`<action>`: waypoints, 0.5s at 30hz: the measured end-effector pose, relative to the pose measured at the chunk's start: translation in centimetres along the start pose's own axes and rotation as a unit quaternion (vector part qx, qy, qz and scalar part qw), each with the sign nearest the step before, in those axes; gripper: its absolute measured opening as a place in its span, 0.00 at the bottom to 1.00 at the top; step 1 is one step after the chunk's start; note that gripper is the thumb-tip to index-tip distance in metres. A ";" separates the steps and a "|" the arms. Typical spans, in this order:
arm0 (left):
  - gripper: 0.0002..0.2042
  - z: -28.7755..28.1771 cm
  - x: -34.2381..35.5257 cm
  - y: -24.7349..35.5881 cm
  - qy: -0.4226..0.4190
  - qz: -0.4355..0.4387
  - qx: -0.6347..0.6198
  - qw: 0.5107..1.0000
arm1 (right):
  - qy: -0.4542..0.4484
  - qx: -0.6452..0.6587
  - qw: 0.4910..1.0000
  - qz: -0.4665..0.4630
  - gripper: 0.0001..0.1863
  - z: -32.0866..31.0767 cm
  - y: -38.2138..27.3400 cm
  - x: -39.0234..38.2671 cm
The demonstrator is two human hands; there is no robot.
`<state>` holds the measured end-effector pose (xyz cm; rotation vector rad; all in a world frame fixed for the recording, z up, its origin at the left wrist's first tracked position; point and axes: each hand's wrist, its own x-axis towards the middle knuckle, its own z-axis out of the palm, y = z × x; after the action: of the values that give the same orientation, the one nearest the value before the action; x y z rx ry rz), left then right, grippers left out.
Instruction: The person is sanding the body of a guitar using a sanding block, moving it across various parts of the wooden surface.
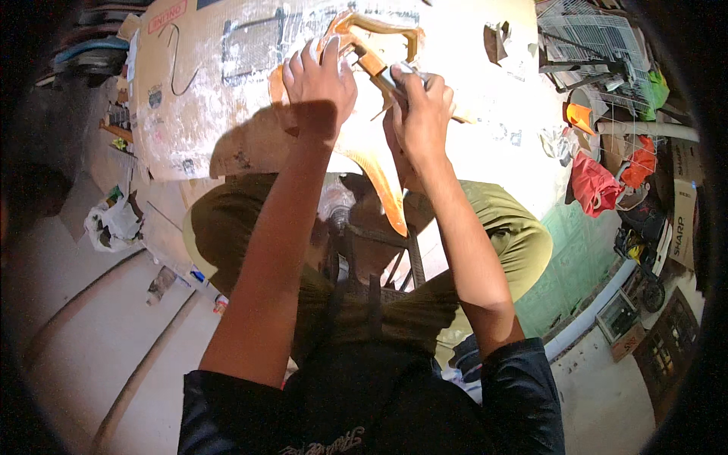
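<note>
On the cardboard-covered work surface lies an orange-brown curved piece (393,199) with a looped part at the far end and a long pointed arm reaching toward me. My left hand (322,87) rests over the piece's left side, fingers stretched and spread, thumb side toward its middle. My right hand (425,114) is closed around a grey hand tool (396,74), whose exact kind I cannot make out. The tool's front meets a straight orange-brown bar (371,61) near the loop. My hands partly cover the piece.
White smears mark the cardboard (189,136). A bent metal hook (177,64) lies at its left. On the right are a wire rack (588,38), red cloth (595,184) and a white pipe (652,131). A white plastic bag (114,224) sits at left.
</note>
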<state>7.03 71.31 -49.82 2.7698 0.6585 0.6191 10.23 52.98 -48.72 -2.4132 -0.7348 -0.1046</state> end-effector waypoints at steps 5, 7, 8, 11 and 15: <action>0.22 0.5 -0.2 -0.1 -0.003 -0.006 0.008 1.000 | -0.036 -0.007 0.999 -0.016 0.23 -6.3 -1.7 -7.2; 0.22 1.3 -0.3 -0.5 -0.006 -0.014 -0.003 1.000 | -0.069 -0.016 0.997 0.022 0.23 -6.7 -1.8 -8.1; 0.21 1.5 -0.6 -0.6 0.005 -0.007 -0.016 1.000 | -0.053 -0.014 0.998 0.017 0.23 -6.3 -1.8 -7.8; 0.22 1.3 -0.4 -0.5 -0.021 -0.019 0.011 1.000 | -0.036 0.019 0.999 0.013 0.20 -2.3 -0.8 -2.2; 0.23 0.2 0.2 0.4 -0.001 -0.016 0.009 1.000 | 0.019 0.036 0.998 -0.045 0.16 -2.4 -0.6 0.0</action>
<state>7.40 71.04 -49.80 2.7695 0.7090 0.6071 10.14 51.97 -46.50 -2.3042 -0.8151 -0.1561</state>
